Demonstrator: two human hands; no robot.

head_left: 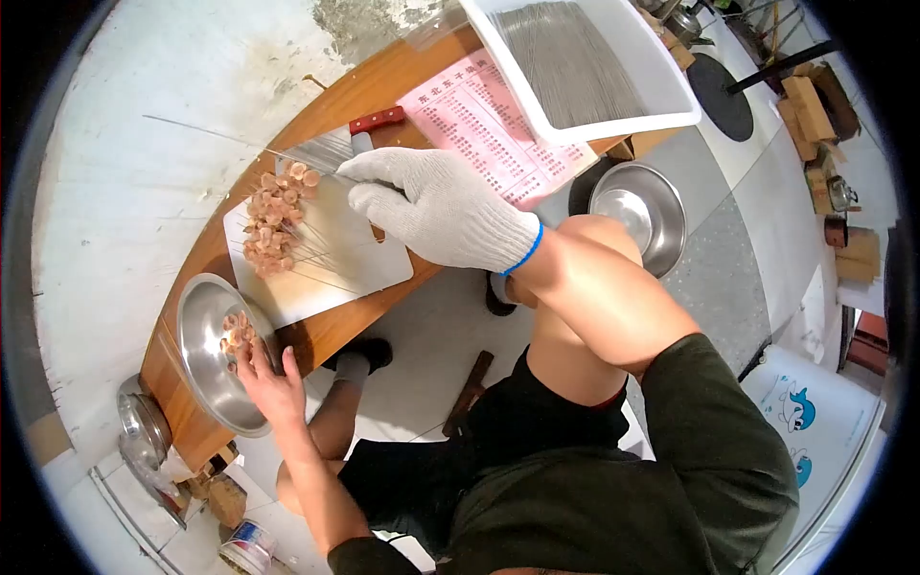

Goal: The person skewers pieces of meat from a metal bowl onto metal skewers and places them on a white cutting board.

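Observation:
My right hand (436,206), in a white knit glove, grips a bunch of thin metal skewers (316,251) over a white cutting board (335,273). Several pinkish meat pieces (276,218) are threaded on the skewers near their far ends. One long skewer tip reaches out past the table's far edge. My bare left hand (271,383) reaches into a steel bowl (196,359), with its fingertips on a small pile of meat pieces (237,332). Whether it pinches one is unclear.
A cleaver (331,149) with a red handle lies behind the board on the wooden table (331,331). A pink printed sheet (489,125) and a white tray of bare skewers (575,62) lie to the right. A steel basin (640,211) sits on the floor by my knee.

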